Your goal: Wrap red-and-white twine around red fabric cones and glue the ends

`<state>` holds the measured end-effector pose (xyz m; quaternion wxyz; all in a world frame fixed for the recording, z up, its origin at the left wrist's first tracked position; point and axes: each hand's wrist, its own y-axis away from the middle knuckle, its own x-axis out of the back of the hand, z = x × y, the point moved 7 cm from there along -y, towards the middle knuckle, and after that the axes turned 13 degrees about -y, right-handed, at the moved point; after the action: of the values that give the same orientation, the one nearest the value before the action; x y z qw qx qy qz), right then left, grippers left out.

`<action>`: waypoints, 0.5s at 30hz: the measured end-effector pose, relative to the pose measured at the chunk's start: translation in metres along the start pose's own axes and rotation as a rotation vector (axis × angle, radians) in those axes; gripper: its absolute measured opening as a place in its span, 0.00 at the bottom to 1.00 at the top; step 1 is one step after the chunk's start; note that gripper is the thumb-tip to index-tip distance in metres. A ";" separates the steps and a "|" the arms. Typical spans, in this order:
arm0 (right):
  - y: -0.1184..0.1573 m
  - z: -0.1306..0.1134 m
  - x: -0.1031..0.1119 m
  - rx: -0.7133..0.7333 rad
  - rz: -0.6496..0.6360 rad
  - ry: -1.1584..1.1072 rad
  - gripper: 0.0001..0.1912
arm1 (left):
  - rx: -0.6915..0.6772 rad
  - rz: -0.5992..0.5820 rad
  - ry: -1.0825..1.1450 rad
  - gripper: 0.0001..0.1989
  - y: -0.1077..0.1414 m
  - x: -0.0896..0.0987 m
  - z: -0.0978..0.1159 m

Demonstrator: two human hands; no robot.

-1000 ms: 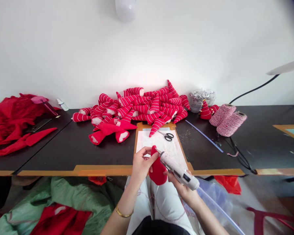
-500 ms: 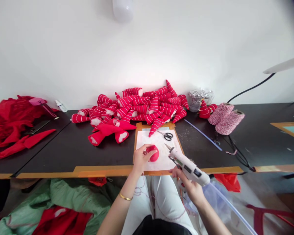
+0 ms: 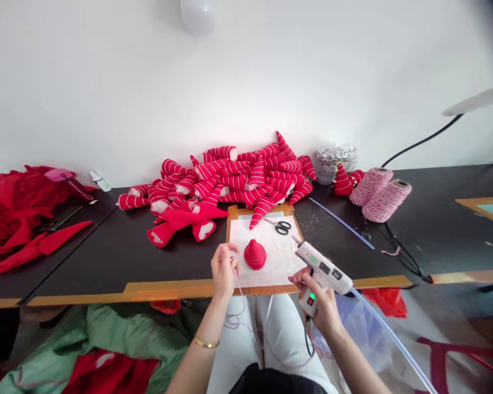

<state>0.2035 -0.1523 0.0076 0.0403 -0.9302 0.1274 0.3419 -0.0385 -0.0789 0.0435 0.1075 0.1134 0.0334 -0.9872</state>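
Red is the colour of the stuffed fabric cone (image 3: 254,255), which stands upright on a white paper sheet (image 3: 271,262), near the sheet's front edge. The sheet lies on a tan-edged board (image 3: 237,209) on the black tabletop (image 3: 168,260). Just left of the cone, the left hand (image 3: 224,272) has its fingers bunched narrowly around a thin red-and-white twine (image 3: 239,288). They hide the pinched part of the strand, and lower down the twine is hard to follow against the white trousers (image 3: 271,339). A gold bangle (image 3: 206,342) circles the left wrist.

The right hand (image 3: 318,302) is wrapped around the grip of a hot glue gun (image 3: 322,272), and its fingers cover much of the handle. The nozzle points up and left over the board, apart from the cone, with black scissors (image 3: 281,227) lying beyond it. A clear tube (image 3: 394,342) runs down to the right past the right forearm.

Behind the board, a heap of striped red cones (image 3: 234,178) overlaps so thickly that the lower ones are mostly hidden. To its right are a clear tub of silver tinsel (image 3: 336,164), two small striped cones (image 3: 343,182) and two spools of twine (image 3: 380,194). To the left, loose red cloth (image 3: 14,213) lies beside a phone (image 3: 61,218), and the tabletop runs out of view at both sides.
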 end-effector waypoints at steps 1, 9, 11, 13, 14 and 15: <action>0.001 0.000 0.001 0.004 0.029 -0.024 0.11 | 0.060 0.003 0.135 0.27 0.006 0.000 0.002; 0.017 -0.005 -0.038 -0.017 -0.030 0.012 0.13 | 0.388 -0.363 0.696 0.31 0.053 -0.059 0.028; 0.018 -0.008 -0.054 -0.034 -0.076 0.003 0.14 | 0.406 -0.440 0.679 0.32 0.059 -0.070 0.026; 0.018 -0.011 -0.067 -0.061 -0.105 -0.006 0.16 | 0.428 -0.507 0.627 0.33 0.064 -0.077 0.022; 0.017 -0.012 -0.071 -0.079 -0.118 -0.006 0.16 | 0.447 -0.537 0.589 0.33 0.067 -0.079 0.019; 0.017 -0.013 -0.075 -0.095 -0.128 -0.004 0.17 | 0.469 -0.564 0.545 0.33 0.069 -0.080 0.016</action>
<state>0.1520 -0.1546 0.0662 0.0182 -0.9367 0.0515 0.3459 0.0497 -0.1315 0.0750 -0.2070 0.3769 -0.1342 -0.8928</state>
